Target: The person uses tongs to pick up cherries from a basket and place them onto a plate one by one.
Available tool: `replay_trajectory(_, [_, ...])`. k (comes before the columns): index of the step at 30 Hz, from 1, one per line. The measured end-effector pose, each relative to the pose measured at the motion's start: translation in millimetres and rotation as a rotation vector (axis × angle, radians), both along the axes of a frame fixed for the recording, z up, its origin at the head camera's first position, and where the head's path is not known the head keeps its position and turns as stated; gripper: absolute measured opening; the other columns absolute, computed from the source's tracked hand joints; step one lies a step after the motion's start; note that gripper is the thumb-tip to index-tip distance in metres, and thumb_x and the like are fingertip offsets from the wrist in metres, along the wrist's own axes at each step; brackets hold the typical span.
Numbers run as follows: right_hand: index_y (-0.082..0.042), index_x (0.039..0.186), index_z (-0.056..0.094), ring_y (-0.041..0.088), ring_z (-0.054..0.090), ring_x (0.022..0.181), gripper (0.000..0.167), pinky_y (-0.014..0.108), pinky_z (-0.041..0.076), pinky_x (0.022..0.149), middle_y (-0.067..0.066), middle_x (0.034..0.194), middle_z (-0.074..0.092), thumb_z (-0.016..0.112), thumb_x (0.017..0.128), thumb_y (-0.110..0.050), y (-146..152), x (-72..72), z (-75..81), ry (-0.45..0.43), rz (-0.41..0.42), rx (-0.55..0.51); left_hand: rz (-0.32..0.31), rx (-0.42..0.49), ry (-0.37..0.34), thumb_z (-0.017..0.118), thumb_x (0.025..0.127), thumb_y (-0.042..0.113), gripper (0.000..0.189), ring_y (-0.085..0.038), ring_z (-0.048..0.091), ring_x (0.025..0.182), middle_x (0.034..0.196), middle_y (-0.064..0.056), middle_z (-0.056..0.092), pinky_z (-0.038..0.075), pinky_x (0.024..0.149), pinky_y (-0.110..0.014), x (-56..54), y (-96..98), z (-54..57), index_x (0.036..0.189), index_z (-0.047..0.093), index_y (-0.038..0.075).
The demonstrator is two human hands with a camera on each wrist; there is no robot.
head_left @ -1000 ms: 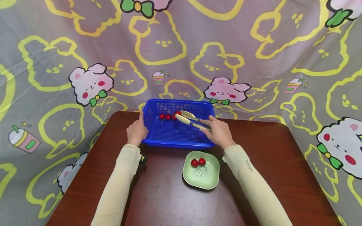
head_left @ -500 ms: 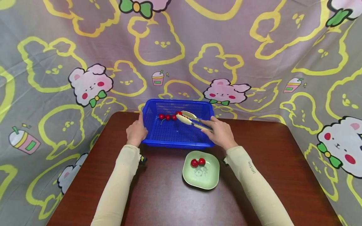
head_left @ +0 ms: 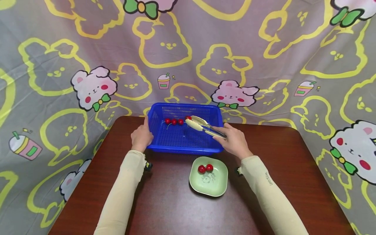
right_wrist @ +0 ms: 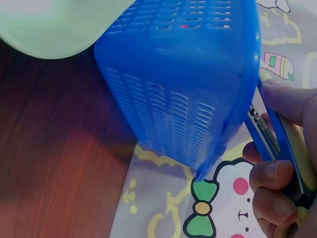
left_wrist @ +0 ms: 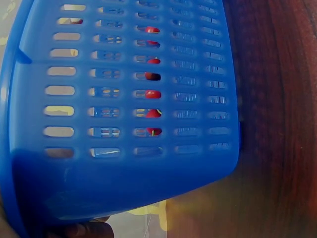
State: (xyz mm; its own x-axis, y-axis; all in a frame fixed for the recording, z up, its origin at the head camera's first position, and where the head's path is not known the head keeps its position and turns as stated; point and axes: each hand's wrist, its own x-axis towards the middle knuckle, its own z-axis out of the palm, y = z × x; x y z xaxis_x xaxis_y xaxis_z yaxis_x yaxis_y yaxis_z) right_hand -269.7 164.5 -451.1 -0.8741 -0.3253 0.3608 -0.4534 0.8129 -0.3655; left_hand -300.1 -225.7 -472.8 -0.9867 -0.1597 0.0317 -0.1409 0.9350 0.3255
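My left hand (head_left: 142, 134) grips the left rim of the blue plastic basket (head_left: 185, 149); its fingertips (left_wrist: 91, 230) curl under the rim in the left wrist view. My right hand (head_left: 235, 140) holds cream-and-metal tongs (head_left: 202, 125) over the basket's right side, fingers wrapped round the handles in the right wrist view. At the tongs' tips is a red cherry (head_left: 188, 118), partly hidden; whether it is clamped I cannot tell. Left of it, several more cherries (head_left: 174, 121) lie in a row inside, one with a green stem.
In front of the basket stands a pale green square dish (head_left: 217, 187) holding two cherries (head_left: 205, 168). Both rest on a dark brown table (head_left: 164, 202). A patterned cloth (head_left: 182, 39) hangs close behind the basket and along both sides.
My right hand and the tongs have shifted slightly right. The cherry at their tips has moved right too, away from the row. My left hand stays on the rim.
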Motion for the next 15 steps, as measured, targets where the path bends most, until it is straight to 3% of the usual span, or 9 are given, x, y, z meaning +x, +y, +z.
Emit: replay_trajectory(15, [-0.021,0.133,0.073,0.016,0.042,0.06,0.048,0.032,0.031,0.055,0.0,0.079,0.045,0.084,0.088,-0.032,24.8,25.1,-6.6,-0.003,-0.031,0.007,-0.003,-0.01,-0.019,0.061,0.098,0.019,0.085,-0.047,0.068,0.099,0.127,-0.027,0.065,0.053,0.083,-0.061,-0.1,-0.4,0.4,0.167,0.012,0.011])
